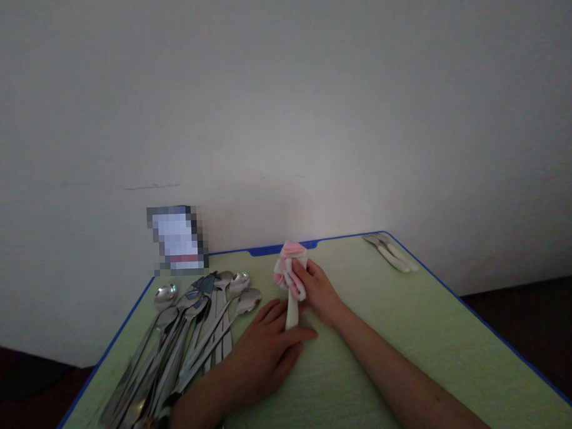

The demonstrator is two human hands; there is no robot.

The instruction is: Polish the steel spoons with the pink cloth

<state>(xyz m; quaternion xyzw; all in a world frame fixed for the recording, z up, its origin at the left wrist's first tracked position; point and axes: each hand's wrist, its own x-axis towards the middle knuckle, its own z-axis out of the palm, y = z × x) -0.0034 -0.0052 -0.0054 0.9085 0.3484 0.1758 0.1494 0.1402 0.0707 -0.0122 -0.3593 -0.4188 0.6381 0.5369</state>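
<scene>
Stretching from the gripping left hand (263,354), a handle (292,313) enters cloth (286,269) the right (322,294) clutches

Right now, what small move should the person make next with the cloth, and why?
The right hand should probably slide the pink-and-white cloth upward: it covers the top of the pale handle, while the left hand holds that lower down.
</scene>
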